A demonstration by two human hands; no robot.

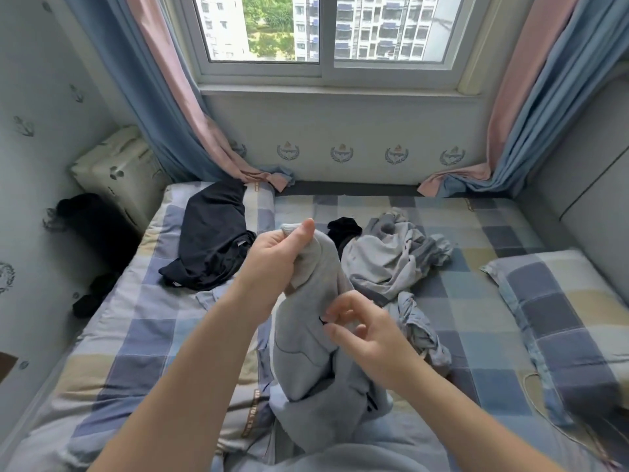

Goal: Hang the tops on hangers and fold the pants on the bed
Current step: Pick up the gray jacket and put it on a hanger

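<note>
Gripping the grey garment (306, 352) above the bed (136, 335), left hand (275, 257) uppermost.

Centre: the grey garment (306, 352), held up by the left hand (275, 253) and right hand (367, 332), blocks the middle.
Near left: bare sheet of the bed (136, 335) between wall and left forearm, open.
Far left: a black garment (211, 240) covers the sheet.
Right of centre: a crumpled grey pile (391, 264) and a twisted blue cloth (422, 328), just beside the right hand.
Further right: bare sheet up to the pillow (561, 318).
Far corners: curtain ends (269, 177) lie on the mattress.
</note>
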